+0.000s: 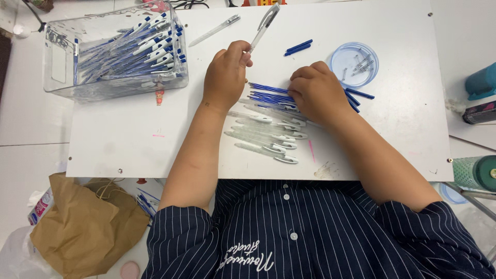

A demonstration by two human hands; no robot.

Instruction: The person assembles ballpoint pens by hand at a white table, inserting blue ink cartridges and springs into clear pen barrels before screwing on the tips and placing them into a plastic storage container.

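Head view: left hand (226, 72) closed around a clear pen barrel (262, 28) held tip-up over the tabletop (129, 139); right hand (316, 90) curled on loose blue refills (268, 93), its grip hidden. Clear bin (116, 51) holds many finished pens; about seven empty barrels (263, 137) remain, springs dish (354, 63) near the far edge, bare board at left

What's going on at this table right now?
A person sits at a white board. The left hand holds a clear pen barrel upright-tilted, while the right hand rests on a pile of blue refills. More clear barrels lie below; a clear bin of finished pens stands at left.
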